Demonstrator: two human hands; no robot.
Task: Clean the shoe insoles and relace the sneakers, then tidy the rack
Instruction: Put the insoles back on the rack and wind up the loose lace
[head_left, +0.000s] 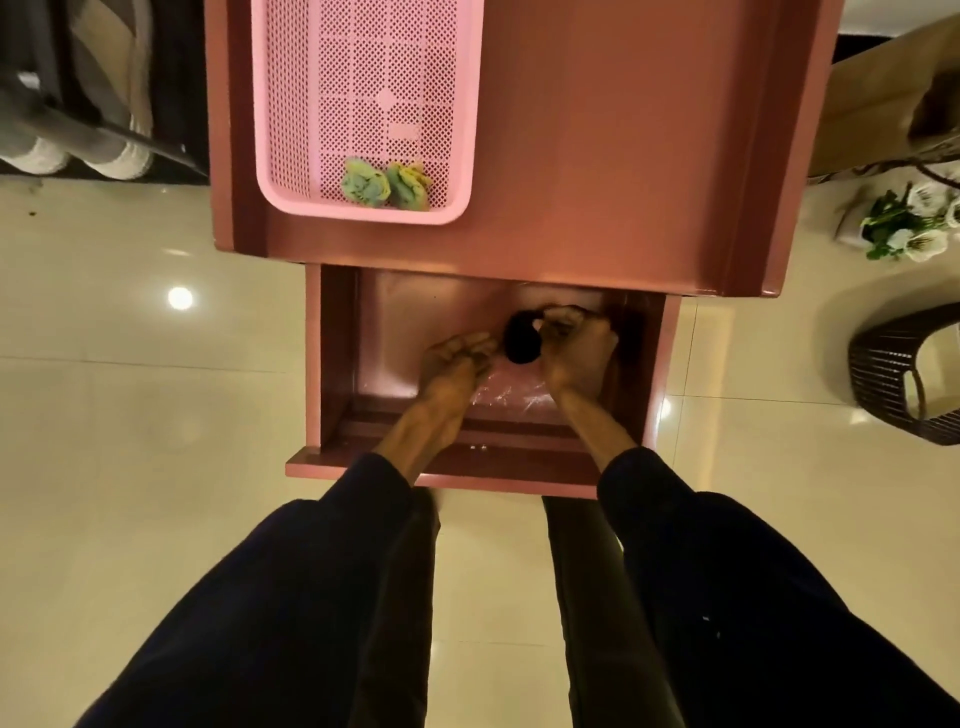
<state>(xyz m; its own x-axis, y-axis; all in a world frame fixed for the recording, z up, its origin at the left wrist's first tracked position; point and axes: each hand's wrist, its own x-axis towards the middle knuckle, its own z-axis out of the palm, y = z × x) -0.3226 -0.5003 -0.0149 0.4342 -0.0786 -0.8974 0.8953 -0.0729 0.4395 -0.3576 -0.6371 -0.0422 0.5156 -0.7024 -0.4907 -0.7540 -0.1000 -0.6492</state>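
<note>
Both my hands reach down into an open pink-brown drawer (332, 364) that is pulled out below the cabinet top (597, 156). My right hand (576, 353) grips a small round black object (521, 340), perhaps a brush or polish tin; I cannot tell which. My left hand (454, 364) sits just left of it, fingers curled and touching its edge. A clear plastic wrapper (506, 397) lies on the drawer floor under my hands. Neither sneakers' laces nor insoles show in the drawer.
A pink perforated basket (291, 104) on the cabinet top holds two green-yellow cloth rolls (387, 184). Grey-white sneakers (109, 150) stand on a dark rack at far left. A dark wicker basket (893, 384) and white flowers (904, 228) are on the right floor.
</note>
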